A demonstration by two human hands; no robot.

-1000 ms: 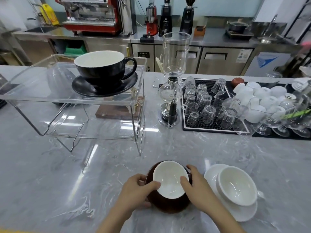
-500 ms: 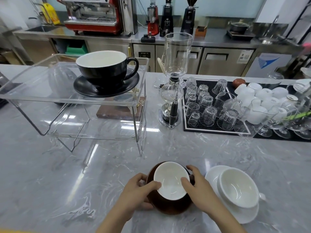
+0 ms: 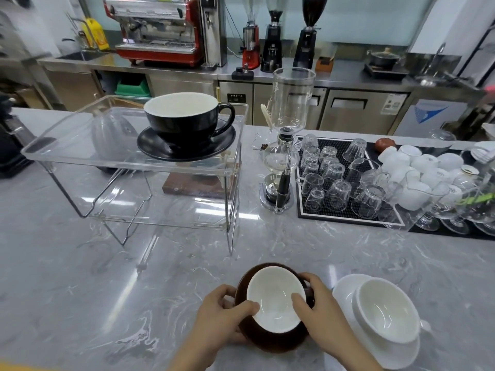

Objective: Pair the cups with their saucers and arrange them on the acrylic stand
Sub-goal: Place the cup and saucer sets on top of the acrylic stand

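Hands grip the brown cup (image 3: 276,298) near the front edge of the marble desk (image 3: 107,277): left hand (image 3: 219,314) and right hand (image 3: 318,309) each curl around a side, thumbs over its white rim. White cup (image 3: 385,309) sits on its white saucer (image 3: 396,352) just beside. Black cup (image 3: 184,117) on its black saucer (image 3: 184,148) tops the acrylic stand (image 3: 67,153).

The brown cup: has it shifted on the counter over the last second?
No. The brown cup, gripped by the left hand and right hand, keeps its spot beside the white saucer; only the camera shifted.
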